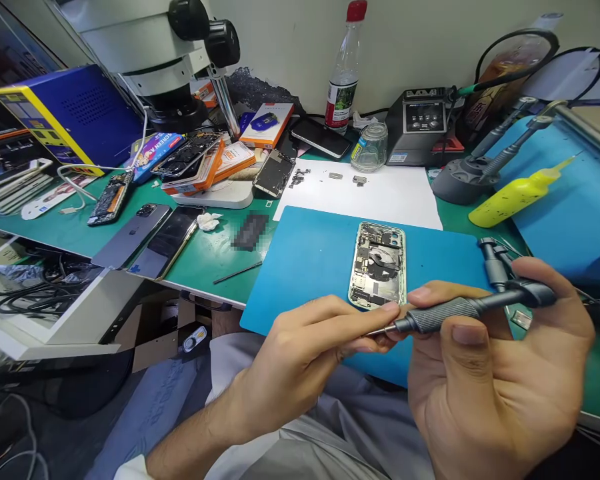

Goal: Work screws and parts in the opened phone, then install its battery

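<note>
A grey knurled precision screwdriver [445,315] lies across my right hand [490,393], gripped between thumb and fingers, its cap end against a raised finger. Its thin shaft points left into my left hand [310,347], whose fingers are pressed together around the tip. The very end of the bit is hidden by those fingers. Just beyond both hands, an opened phone housing [379,263] with its inner parts exposed rests on the blue mat [300,267]. Neither hand is seen gripping the phone; fingertips overlap its lower edge in view.
Small parts lie on white paper [405,193] behind the mat. A glass jar [370,148], a bottle [341,87] and a soldering station [417,127] stand at the back. Right are a tool holder [463,180] and yellow squeeze bottle [515,197]. Phones [133,233] and boxes crowd the left.
</note>
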The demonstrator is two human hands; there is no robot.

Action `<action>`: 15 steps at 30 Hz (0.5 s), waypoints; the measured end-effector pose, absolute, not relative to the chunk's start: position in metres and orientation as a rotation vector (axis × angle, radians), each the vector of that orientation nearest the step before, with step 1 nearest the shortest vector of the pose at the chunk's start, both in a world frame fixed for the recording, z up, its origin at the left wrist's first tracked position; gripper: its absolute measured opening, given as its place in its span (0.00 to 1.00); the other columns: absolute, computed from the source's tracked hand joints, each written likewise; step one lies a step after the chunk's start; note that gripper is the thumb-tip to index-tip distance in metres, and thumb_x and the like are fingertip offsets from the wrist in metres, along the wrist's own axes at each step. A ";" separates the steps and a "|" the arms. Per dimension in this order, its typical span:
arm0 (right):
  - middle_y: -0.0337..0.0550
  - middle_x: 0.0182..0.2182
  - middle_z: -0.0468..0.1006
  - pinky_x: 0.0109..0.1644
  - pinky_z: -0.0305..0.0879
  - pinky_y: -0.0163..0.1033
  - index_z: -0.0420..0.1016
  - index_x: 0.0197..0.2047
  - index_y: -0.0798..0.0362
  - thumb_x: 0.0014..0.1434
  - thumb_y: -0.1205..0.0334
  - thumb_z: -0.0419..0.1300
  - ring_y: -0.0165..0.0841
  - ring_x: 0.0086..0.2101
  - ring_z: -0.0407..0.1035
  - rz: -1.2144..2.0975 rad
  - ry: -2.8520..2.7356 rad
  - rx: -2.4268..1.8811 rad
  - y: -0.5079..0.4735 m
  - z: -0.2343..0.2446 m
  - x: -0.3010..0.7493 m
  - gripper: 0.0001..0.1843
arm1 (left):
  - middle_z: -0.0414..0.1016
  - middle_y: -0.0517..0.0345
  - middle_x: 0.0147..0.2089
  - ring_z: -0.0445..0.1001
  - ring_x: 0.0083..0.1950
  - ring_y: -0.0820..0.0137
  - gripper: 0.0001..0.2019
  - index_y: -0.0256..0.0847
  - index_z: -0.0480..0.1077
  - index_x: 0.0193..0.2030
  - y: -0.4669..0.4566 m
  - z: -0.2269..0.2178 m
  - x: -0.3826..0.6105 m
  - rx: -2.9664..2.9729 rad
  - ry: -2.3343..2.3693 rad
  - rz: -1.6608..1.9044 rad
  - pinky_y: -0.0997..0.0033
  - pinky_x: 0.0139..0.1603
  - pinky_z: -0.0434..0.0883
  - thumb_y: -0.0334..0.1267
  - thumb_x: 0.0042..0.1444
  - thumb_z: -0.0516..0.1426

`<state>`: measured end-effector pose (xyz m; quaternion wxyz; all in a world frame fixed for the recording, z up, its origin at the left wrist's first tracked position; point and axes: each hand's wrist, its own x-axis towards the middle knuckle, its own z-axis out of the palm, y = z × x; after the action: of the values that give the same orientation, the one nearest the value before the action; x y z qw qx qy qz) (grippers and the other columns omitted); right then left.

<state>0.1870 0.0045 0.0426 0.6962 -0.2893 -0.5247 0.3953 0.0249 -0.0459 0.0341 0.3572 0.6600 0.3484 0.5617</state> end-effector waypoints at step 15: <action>0.38 0.40 0.85 0.34 0.83 0.36 0.80 0.66 0.39 0.73 0.70 0.65 0.32 0.33 0.81 0.927 -1.206 -0.559 0.002 0.047 0.177 0.23 | 0.86 0.45 0.59 0.87 0.57 0.67 0.24 0.44 0.72 0.79 -0.051 0.031 0.018 1.729 0.894 1.466 0.70 0.61 0.85 0.30 0.80 0.57</action>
<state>0.1772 0.0021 0.0471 0.6894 -0.2499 -0.5390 0.4144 0.0175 -0.0513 0.0307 0.3452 0.6660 0.3443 0.5645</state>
